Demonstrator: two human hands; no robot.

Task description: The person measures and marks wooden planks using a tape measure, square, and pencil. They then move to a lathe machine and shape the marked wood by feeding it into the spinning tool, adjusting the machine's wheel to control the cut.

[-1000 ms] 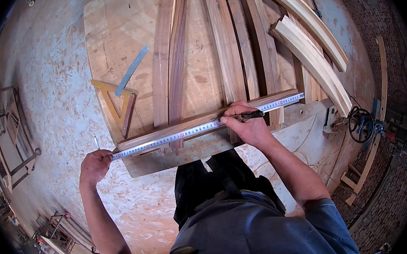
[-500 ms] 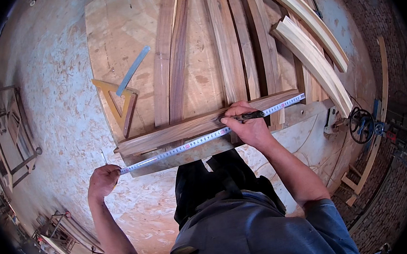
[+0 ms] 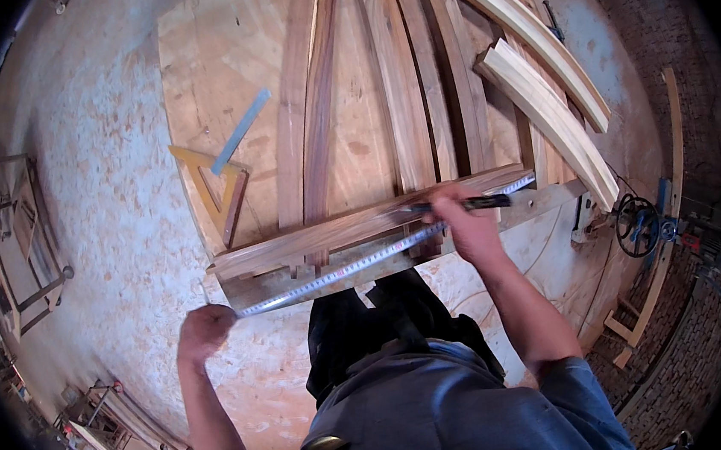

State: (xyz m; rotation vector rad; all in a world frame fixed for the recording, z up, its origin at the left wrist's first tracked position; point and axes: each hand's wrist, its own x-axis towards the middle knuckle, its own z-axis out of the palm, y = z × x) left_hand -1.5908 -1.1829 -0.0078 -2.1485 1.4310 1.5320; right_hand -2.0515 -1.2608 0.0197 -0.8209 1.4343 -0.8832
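Observation:
A white tape measure [image 3: 339,273] runs along the near edge of the workbench, its blade pulled out from left to right. At its left end my left hand [image 3: 207,331] is closed round it; the case is hidden in the fingers. A thin pale stick pokes up by that hand. My right hand [image 3: 470,228] grips a black pen [image 3: 487,202], its tip pointing left over a brown wooden strip [image 3: 310,232]. This strip lies crosswise just beyond the tape. The right hand is over the tape, and whether it touches it I cannot tell.
Several long brown wooden strips [image 3: 405,92] run away from me across the plywood bench top [image 3: 199,50]. Curved pale wooden pieces [image 3: 547,106] lie at the right. At the left are a yellow set square [image 3: 207,183] and a steel ruler [image 3: 241,131]. A black handwheel [image 3: 636,224] stands right of the bench.
My left hand has shifted right and slightly nearer me, bringing the tape with it. The right hand has moved a little right, and the pen now lies with its tip toward the strip.

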